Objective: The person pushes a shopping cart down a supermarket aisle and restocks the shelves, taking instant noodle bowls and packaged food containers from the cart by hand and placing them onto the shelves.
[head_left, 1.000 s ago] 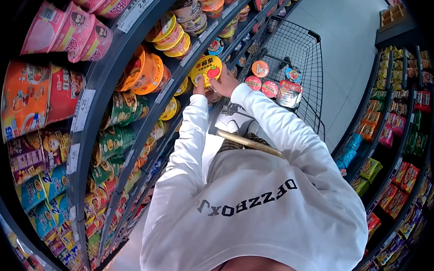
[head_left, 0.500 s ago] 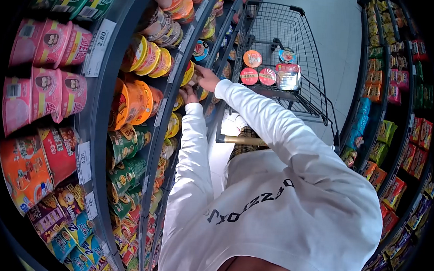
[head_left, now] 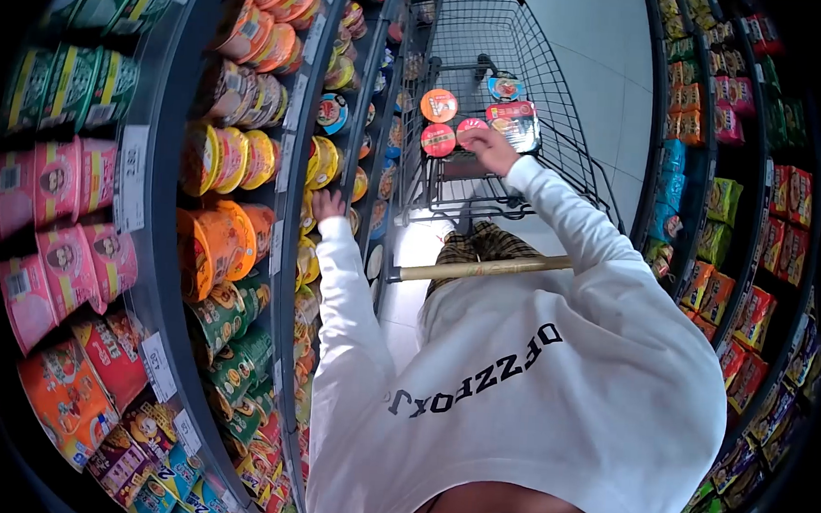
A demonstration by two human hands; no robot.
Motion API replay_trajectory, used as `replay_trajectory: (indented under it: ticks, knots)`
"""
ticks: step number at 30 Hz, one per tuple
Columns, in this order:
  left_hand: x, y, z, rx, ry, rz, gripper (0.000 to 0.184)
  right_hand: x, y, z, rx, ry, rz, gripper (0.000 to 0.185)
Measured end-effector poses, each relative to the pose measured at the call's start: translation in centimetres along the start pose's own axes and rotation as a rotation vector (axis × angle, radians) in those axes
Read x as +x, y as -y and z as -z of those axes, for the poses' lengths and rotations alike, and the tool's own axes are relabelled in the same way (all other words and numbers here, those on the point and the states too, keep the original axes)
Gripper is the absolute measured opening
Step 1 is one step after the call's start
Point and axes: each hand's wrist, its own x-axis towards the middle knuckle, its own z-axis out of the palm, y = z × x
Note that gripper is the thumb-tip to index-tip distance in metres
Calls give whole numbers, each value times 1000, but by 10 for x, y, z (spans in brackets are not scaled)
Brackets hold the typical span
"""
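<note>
My left hand (head_left: 328,206) is at the shelf on the left, fingers spread, beside yellow-lidded instant noodle cups (head_left: 323,162). I see nothing held in it. Over the shopping cart (head_left: 532,54), my right hand (head_left: 493,152) reaches out with its fingers stretched over a cup with a pinkish-red lid (head_left: 470,126). The fingertips appear to touch that lid. Close by in the cart are another red-lidded cup (head_left: 438,140), an orange-lidded cup (head_left: 439,105), a blue-lidded cup (head_left: 506,88) and a red-and-white box with clear wrap (head_left: 514,123).
The cart's handle bar (head_left: 484,268) crosses in front of my body. Shelves on the left hold orange tubs (head_left: 221,247), green cups (head_left: 238,359) and pink tubs (head_left: 66,178). Across the aisle floor (head_left: 611,53), right-hand shelves carry bagged packs (head_left: 755,316).
My right hand has left the yellow cups on the shelf and moved right, over the cart. My left hand has come away from the cup, its fingers now spread. The view has shifted slightly.
</note>
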Motion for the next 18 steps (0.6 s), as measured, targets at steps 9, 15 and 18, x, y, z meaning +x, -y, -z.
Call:
replay_trajectory:
  ticks: [9, 15, 18]
  knots:
    - [-264, 18, -12, 819, 331, -1087, 20, 35, -126, 101, -602, -50, -550, 60]
    - [-278, 66, -18, 1100, 186, -1376, 7, 103, -185, 88, -741, -235, -524, 74]
    - [-282, 64, -16, 1135, 198, -1283, 6, 120, -163, 90, -748, -254, -600, 81]
